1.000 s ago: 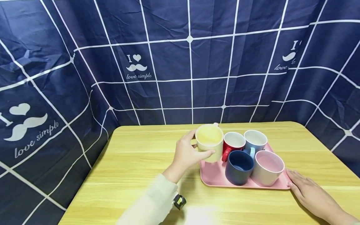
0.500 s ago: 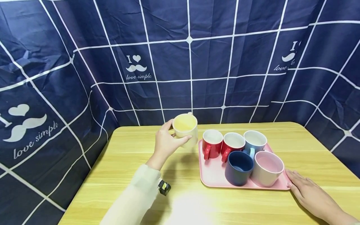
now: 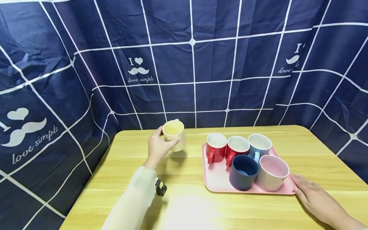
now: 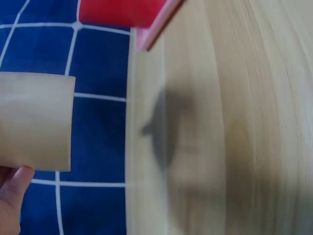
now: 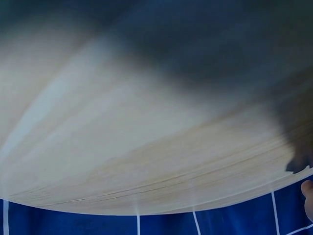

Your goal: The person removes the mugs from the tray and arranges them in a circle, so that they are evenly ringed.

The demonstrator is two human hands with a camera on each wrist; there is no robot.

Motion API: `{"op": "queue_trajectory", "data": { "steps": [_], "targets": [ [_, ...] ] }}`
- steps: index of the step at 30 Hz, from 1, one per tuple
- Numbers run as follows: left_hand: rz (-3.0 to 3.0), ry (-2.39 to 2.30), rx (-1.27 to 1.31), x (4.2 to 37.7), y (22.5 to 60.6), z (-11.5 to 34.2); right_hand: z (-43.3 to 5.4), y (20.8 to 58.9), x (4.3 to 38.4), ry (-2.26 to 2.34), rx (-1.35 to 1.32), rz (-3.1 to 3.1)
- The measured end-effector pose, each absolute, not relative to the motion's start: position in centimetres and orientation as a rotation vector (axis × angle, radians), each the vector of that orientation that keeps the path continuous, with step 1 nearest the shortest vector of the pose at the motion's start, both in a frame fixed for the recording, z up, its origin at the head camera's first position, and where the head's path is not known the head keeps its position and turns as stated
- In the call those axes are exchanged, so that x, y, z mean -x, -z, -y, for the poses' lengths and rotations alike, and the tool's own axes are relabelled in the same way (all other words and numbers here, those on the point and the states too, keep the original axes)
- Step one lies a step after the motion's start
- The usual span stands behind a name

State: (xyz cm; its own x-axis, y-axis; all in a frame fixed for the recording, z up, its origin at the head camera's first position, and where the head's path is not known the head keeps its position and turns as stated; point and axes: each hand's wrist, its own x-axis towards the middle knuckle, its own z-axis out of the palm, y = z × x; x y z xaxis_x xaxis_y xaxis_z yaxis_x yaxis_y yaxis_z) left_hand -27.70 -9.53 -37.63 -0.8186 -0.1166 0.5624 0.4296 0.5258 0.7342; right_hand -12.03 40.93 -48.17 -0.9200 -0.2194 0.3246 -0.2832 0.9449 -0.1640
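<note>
Clear of the tabletop, a pale yellow mug (image 3: 179, 145) hangs upright in my left hand (image 3: 157, 146), fingers and thumb round its side; its shadow falls on the wood below. In the left wrist view the mug (image 4: 36, 122) shows at the left edge, with my thumb against it. My right hand (image 3: 319, 199) lies on the table, fingers extended, touching the right edge of a pink tray (image 3: 217, 180). Standing on that tray are two red mugs (image 3: 216, 151) with white insides, a light blue mug (image 3: 261, 149), a dark blue mug (image 3: 242, 179) and a pink mug (image 3: 270, 179).
A wooden table (image 3: 120, 191) carries everything. Behind it and at both sides hangs a dark blue curtain (image 3: 212, 64) with white grid lines. The tray's front left part is bare. In the right wrist view the table (image 5: 122, 161) is blurred and mostly shadowed.
My left hand has carried the yellow mug leftward, off the tray area and over the bare table, and lowered it slightly since half a second ago. The right hand stays at the tray's edge.
</note>
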Motion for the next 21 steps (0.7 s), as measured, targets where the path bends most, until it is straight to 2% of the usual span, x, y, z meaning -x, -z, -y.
{"op": "queue_trajectory", "data": {
  "steps": [11,21],
  "targets": [
    [2.239,1.317,0.064,29.5,39.5,10.7,-41.0,48.1,12.0,-0.310,-0.372,2.796],
    [2.249,1.299,-0.009,30.5,41.2,11.7,-40.9,48.1,12.1,-0.327,-0.375,2.805]
  ]
}}
